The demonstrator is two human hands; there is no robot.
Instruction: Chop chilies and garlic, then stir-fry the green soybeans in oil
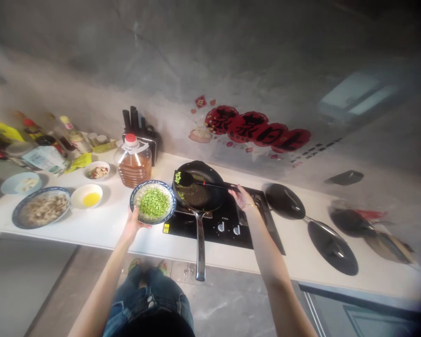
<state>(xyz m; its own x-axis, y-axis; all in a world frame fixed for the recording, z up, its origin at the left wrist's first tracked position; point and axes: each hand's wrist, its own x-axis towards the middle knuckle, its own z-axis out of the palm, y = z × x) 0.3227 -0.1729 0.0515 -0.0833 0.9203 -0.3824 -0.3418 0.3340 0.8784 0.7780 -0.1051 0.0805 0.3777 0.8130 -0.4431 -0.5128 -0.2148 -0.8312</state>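
Observation:
My left hand [135, 221] grips the near rim of a blue-patterned bowl [137, 192] filled with green beans [154, 203], held beside the pan. My right hand [242, 195] is closed on the handle of a black spatula [196, 181] that reaches into the black frying pan [205, 196]. The spatula's blade carries a few green beans at the pan's left side. The pan sits on a black cooktop [228, 227], its long metal handle [199, 248] pointing toward me.
A large oil jug [134, 164] and a knife block [140, 128] stand behind the bowl. Left on the white counter [101, 224] are a plate of mushrooms [41, 207], a small bowl of yellow liquid [87, 196] and other dishes. Black lids and pans [331, 241] lie to the right.

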